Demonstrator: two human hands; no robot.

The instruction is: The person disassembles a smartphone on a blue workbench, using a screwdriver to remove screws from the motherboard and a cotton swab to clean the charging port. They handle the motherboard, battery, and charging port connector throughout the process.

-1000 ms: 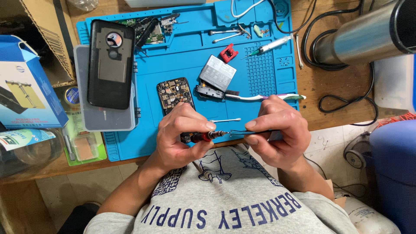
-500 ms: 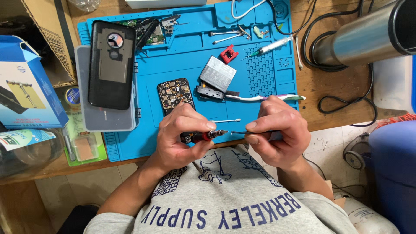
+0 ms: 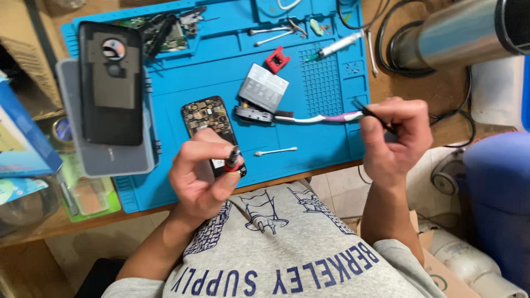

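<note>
My left hand (image 3: 200, 175) grips a small screwdriver with a red collar (image 3: 233, 159), its tip pointing up, over the front edge of the blue work mat (image 3: 309, 140). Just behind it lies an opened phone with a bare circuit board (image 3: 210, 120). My right hand (image 3: 396, 140) is off to the right, at the mat's edge, pinching a thin black tool (image 3: 374, 115). Its tip is near the end of a toothbrush (image 3: 323, 118) that lies on the mat. A cotton swab (image 3: 276, 150) rests between the two hands.
A silver module (image 3: 264, 87), a red clip (image 3: 277, 59), a syringe (image 3: 338, 45) and tweezers (image 3: 273, 33) lie on the mat. A black phone back cover (image 3: 110, 83) sits on a grey tray (image 3: 105, 157). A metal cylinder (image 3: 458, 34) juts in top right; a blue box (image 3: 25, 140) stands left.
The hands were together at the mat's front edge on the screwdriver and the black tool. They have come apart: the right hand moved right and up, the left turned the screwdriver upright.
</note>
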